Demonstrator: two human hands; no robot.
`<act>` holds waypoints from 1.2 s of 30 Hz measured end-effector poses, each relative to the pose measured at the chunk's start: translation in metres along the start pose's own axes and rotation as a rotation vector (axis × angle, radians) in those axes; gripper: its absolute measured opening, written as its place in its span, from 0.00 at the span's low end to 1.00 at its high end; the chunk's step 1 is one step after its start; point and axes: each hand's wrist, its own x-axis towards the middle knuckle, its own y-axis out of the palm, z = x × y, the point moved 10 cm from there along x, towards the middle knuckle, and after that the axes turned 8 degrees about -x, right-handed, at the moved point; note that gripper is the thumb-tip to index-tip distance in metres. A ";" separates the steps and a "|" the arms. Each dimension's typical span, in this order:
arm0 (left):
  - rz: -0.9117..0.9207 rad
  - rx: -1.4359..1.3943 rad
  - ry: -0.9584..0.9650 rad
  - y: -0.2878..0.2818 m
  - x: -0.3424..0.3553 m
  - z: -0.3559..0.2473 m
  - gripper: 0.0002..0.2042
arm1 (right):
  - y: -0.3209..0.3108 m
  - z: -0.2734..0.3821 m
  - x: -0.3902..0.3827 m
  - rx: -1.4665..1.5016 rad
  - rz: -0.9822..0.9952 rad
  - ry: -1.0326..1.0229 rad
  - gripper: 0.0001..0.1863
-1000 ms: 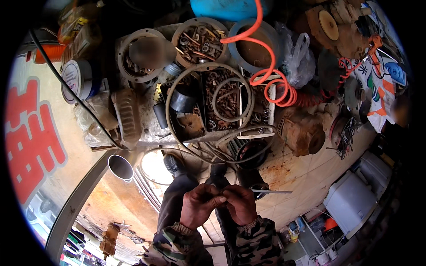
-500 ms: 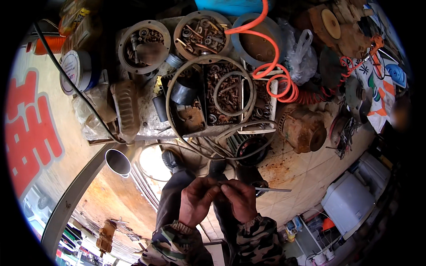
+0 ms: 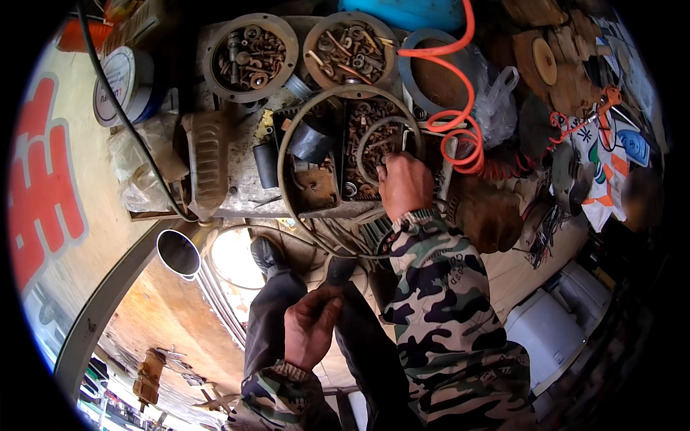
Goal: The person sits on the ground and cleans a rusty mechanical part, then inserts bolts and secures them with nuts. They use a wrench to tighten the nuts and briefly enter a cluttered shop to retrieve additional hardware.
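My right hand reaches over a dark tray of small rusty bolts on the bench. Its fingers are bent together and point down among the bolts, beside the small inner loop of a grey hose. What the fingertips grip, if anything, is hidden. My left hand is held low above my legs, thumb and fingers pinched together. Anything in that pinch is too small to make out. Left of the bolts, a black cylinder rests in the neighbouring compartment.
Two round metal pans of rusty hardware stand behind the trays. A coiled orange air hose hangs at the right, near a clear plastic bag. The large hose loop lies across the bench edge. A white cup is at lower left.
My hands were together above my legs; the right has moved forward to the bolts. The thin grey rod by my right hand is out of sight. My left hand stays low, still pinched.
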 end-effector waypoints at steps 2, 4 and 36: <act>-0.026 0.043 -0.007 -0.003 -0.002 -0.004 0.09 | 0.008 0.003 0.006 -0.025 0.029 -0.009 0.08; -0.014 0.015 -0.008 -0.002 -0.001 -0.005 0.09 | 0.010 -0.001 0.008 -0.053 0.045 -0.016 0.08; 0.001 0.092 0.099 0.027 0.019 -0.033 0.13 | -0.026 -0.010 -0.223 1.593 0.468 0.710 0.10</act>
